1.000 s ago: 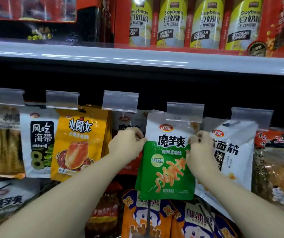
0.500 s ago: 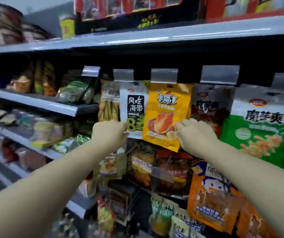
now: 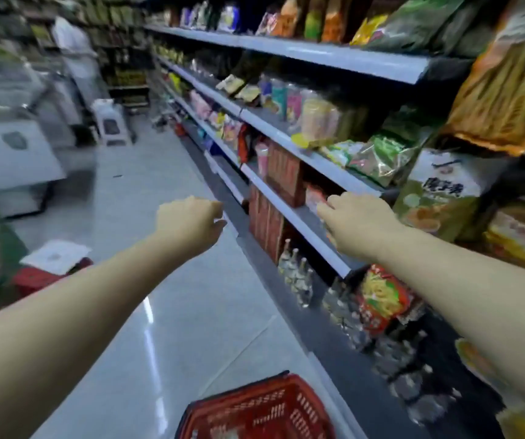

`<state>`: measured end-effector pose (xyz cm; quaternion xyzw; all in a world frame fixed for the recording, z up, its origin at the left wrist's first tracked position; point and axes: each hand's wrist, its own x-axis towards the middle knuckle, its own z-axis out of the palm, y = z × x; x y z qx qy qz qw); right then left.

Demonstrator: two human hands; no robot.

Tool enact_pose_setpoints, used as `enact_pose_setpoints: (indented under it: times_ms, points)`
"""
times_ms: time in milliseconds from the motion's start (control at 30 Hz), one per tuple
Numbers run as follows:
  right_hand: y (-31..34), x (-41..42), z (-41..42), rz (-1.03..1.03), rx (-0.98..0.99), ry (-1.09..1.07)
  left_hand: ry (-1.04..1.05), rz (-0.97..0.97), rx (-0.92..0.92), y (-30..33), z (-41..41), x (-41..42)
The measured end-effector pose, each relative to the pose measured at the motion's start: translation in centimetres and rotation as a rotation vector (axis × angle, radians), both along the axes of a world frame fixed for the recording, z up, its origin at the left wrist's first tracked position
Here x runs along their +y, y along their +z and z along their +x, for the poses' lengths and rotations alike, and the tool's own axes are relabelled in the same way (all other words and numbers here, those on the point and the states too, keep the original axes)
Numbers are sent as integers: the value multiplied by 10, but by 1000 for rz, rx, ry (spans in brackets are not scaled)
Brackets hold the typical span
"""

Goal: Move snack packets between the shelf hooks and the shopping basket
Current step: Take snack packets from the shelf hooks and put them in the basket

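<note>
My left hand (image 3: 191, 223) hangs in the air over the aisle floor, fingers loosely curled, holding nothing. Further right, my right hand (image 3: 353, 223) reaches forward beside a grey shelf edge (image 3: 302, 226), its fingers relaxed and empty. The red shopping basket (image 3: 254, 391) stands on the floor below and between my arms; motion blur hides what lies in it. Snack packets hang at the far right: a green-and-white packet (image 3: 438, 198), an orange packet (image 3: 505, 90) above it and a red packet (image 3: 381, 299) low down. Neither hand touches a packet.
Long shelves of goods run down the right side of the aisle. A white chest freezer (image 3: 10, 153) and a low red crate (image 3: 39, 277) stand on the left. A person in white (image 3: 74, 49) and a small stool (image 3: 112, 122) are far down the aisle.
My view has swung left and down, from the hanging packets to the aisle and the basket. Both hands have come away from the hooks and packets and now hold nothing.
</note>
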<state>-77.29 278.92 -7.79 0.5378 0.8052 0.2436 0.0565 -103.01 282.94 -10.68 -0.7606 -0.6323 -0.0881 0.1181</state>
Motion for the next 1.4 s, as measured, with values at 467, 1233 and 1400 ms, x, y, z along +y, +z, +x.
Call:
enact_pose_setpoints:
  times_ms: [467,1233,1400]
  points:
    - [-382,49,-98,-766,-192,373,528,-828,-275,-417,-73,-101]
    - [-969,1,-148,-1143,-269,376,1958,-979,-1807,-953,38,-163]
    - [-977,2,-158,-1137,-157,355,2069,-940,-1779,-976,32,-176]
